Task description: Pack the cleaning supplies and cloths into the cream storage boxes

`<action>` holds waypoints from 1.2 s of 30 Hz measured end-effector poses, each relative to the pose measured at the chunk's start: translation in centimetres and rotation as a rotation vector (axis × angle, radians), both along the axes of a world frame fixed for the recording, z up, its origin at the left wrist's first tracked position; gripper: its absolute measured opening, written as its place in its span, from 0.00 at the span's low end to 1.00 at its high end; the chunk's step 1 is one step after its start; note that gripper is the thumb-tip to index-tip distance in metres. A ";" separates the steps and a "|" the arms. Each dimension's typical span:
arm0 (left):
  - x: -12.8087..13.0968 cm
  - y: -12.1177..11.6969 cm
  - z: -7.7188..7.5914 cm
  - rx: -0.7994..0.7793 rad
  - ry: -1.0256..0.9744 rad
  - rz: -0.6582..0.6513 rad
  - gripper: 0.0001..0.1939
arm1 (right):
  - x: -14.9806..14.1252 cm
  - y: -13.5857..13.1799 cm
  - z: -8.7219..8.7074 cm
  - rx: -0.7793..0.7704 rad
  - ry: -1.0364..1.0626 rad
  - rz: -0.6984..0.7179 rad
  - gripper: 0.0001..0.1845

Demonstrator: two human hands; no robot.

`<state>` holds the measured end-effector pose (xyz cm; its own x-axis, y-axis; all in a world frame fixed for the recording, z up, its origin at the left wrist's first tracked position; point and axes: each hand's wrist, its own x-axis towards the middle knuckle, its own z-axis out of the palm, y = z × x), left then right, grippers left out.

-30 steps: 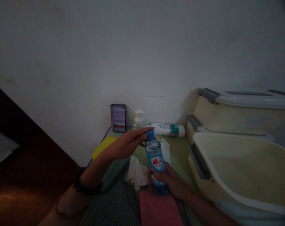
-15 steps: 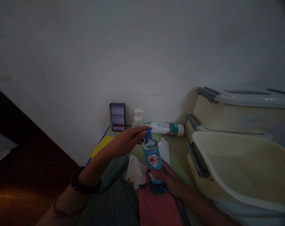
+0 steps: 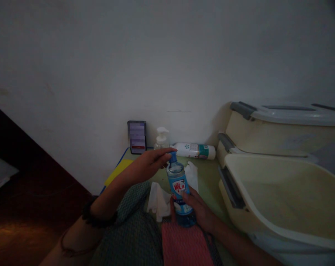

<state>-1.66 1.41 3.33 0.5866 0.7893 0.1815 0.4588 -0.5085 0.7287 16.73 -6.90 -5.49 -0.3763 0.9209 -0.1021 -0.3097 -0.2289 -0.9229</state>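
Observation:
A clear blue dish soap bottle [image 3: 181, 186] with a blue cap [image 3: 173, 157] stands slightly tilted in front of me. My right hand [image 3: 197, 208] wraps round its lower half, the thumb lying across the label. Up at the top, my left hand [image 3: 150, 164] has its fingers and thumb on the cap. Below the bottle is a pink textured cloth [image 3: 185, 244]. White crumpled tissue [image 3: 158, 203] lies left of the bottle, and another white piece [image 3: 191, 175] shows behind it.
A phone [image 3: 137, 137] leans on the wall. Beside it are a white pump bottle [image 3: 161, 138] and a white-and-green bottle [image 3: 196, 150] on its side. A yellow sheet [image 3: 119, 171] lies on the table's left. Cream storage bins [image 3: 267, 140] stand at the right.
My right thumb has shifted a little up the label, showing more of its lower part. Both hands stay on the bottle; the view has shifted slightly.

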 end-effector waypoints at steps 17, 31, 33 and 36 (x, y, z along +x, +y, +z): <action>0.1 -0.5 0.4 0.044 0.029 0.002 0.22 | 0.2 0.2 -0.7 0.022 0.022 0.008 0.17; 0.2 -0.5 0.3 0.050 0.037 0.006 0.22 | 0.5 0.2 -0.8 0.053 0.000 0.018 0.16; 0.2 -0.5 0.3 0.043 0.038 0.003 0.22 | 0.4 0.3 -1.1 0.032 0.039 0.024 0.16; 0.2 -0.5 0.3 0.045 0.033 0.009 0.22 | 0.2 0.4 -1.3 0.020 0.076 0.026 0.17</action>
<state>-1.45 0.87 3.62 0.5859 0.7859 0.1978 0.4866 -0.5363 0.6896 16.88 -6.50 -6.80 -0.4065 0.9121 -0.0541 -0.3731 -0.2197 -0.9014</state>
